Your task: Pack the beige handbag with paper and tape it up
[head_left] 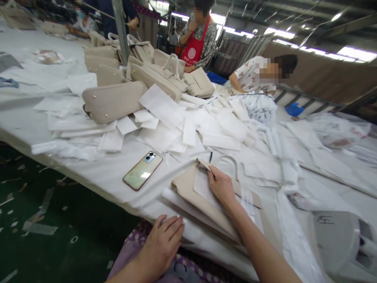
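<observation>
Our right hand rests on a beige handbag lying flat at the near edge of the counter, lower centre of the frame. Its grip is pressed together, thumb and forefinger pinching the bag's turned-up top corner. A white paper sheet lies on the bag under our palm, and the bag's pale handle arches just beyond our fingertips.

Our left hand, at the bottom centre, lies palm down on the white cloth at the counter's edge, its grip spread and holding nothing. It is near the bag but apart from it. Purple patterned fabric shows just beneath that hand.

A gold phone lies camera side up on the counter, left of the bag. Loose white paper sheets are strewn across the middle of the frame. More beige handbags are heaped toward the upper left.

At the top centre a person in a red apron stands at the far side. To the right of that apron, a second person in a white patterned top leans over the counter. A green floor littered with paper scraps fills the lower left.
</observation>
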Demonstrator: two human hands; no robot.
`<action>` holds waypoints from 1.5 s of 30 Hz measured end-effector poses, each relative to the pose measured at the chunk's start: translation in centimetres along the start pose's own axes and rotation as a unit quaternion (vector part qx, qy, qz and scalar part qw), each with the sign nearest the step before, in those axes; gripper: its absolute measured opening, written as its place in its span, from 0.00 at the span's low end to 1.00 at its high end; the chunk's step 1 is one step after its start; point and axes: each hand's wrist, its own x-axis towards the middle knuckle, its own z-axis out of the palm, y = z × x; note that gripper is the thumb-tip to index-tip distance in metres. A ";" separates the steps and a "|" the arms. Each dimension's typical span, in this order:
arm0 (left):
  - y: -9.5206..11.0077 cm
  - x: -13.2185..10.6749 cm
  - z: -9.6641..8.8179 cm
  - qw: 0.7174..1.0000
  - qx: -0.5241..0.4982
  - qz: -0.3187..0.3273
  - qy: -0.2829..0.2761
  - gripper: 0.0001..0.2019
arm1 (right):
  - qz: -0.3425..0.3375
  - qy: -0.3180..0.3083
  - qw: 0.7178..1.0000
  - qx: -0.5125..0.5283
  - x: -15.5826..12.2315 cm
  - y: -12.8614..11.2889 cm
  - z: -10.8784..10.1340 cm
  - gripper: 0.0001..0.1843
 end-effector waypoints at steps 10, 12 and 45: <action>-0.8 1.3 2.1 0.973 0.002 0.071 0.219 0.08 | 0.000 -0.014 1.000 0.007 0.4 -1.9 0.2 0.14; -0.6 3.2 -0.6 0.970 -0.037 0.082 0.227 0.07 | 0.003 -0.017 1.000 0.005 0.4 -2.0 0.2 0.15; -2.5 16.4 -0.6 0.993 -0.056 -0.005 -0.099 0.39 | 0.230 -0.058 0.927 0.289 12.0 3.9 0.3 0.15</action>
